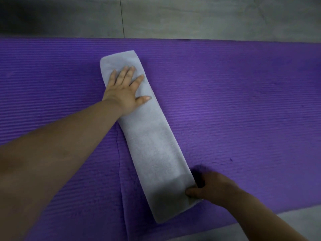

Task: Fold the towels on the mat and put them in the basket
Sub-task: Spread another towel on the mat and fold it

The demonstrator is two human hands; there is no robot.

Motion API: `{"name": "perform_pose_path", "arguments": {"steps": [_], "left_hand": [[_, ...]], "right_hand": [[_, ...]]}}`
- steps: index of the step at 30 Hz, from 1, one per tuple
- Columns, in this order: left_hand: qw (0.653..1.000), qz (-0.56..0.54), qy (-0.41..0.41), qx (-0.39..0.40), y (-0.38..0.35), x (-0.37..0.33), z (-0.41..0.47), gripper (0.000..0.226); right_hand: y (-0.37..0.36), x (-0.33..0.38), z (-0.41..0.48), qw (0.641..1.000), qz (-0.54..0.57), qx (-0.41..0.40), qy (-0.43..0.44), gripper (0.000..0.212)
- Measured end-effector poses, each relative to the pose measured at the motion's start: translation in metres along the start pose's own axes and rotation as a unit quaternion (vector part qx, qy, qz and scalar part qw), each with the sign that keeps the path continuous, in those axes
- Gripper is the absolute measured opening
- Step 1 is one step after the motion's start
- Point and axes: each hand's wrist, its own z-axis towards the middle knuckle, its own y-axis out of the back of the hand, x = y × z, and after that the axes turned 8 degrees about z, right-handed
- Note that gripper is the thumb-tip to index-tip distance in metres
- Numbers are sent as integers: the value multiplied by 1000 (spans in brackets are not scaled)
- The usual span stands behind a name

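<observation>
Head view: towel (152, 141) lies on the mat (243, 101) as a long narrow strip, set diagonally, far end to the left, near end toward the person. It looks already folded lengthwise, with layered edges at the near end. Left hand (123, 89) rests flat on the far end, fingers straight and spread, pinning it. Right hand (212, 188) pinches the near end's right edge, thumb on top, fingers curled alongside. Judgement: the lengthwise folding is done; the strip has yet to be folded end to end into a compact bundle, then carried off. No basket and no other towels in view, so the count left is unknown. Grey tiled floor (191, 16) beyond the mat.
</observation>
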Motion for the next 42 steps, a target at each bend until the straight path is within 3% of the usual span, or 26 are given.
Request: {"name": "perform_pose_path", "arguments": {"steps": [3, 7, 9, 11, 12, 15, 18, 21, 26, 31, 34, 36, 38, 40, 42], "left_hand": [[1000, 19, -6, 22, -5, -1, 4, 73], [999, 34, -13, 30, -5, -1, 10, 75], [999, 25, -15, 26, -4, -1, 8, 76], [1000, 10, -20, -9, -3, 1, 4, 75], [999, 3, -21, -37, -2, 3, 2, 74], [997, -4, -1, -81, 5, 12, 2, 69], [1000, 15, 5, -18, 4, 21, 10, 68], [998, 44, -3, 38, -1, 23, 16, 64], [998, 47, 8, 36, 12, 22, 25, 67], [993, 82, -8, 90, 12, 14, 31, 67], [999, 30, 0, 22, 12, 9, 18, 64], [989, -49, -59, -127, -1, -2, -13, 58], [954, -114, -180, -209, -17, -14, -62, 47], [938, -134, -276, -162, -38, -23, -118, 42], [930, -114, -337, -91, -63, -29, -166, 61]], "right_hand": [[8, 16, -10, 996, -88, -17, 24, 68], [16, 31, -21, 967, -231, -97, 48, 86], [9, 36, -26, 929, -259, -233, 126, 83], [-4, 35, -20, 866, -204, -378, 256, 63], [-13, 32, -16, 842, -171, -392, 328, 56], [-41, 19, 0, 809, -176, -330, 453, 42], [-55, 10, 14, 826, -198, -292, 440, 47], [-54, 4, 18, 820, -209, -280, 454, 56], [-31, -18, 9, 798, -310, -185, 482, 81], [-29, -14, 13, 807, -260, -194, 494, 59], [-26, -11, 12, 797, -244, -212, 510, 44], [-20, -5, 12, 782, -225, -231, 533, 28], [-14, 2, 11, 780, -210, -224, 545, 31], [-5, 8, 11, 790, -203, -192, 545, 33], [4, 13, 8, 809, -182, -145, 541, 34]]}}
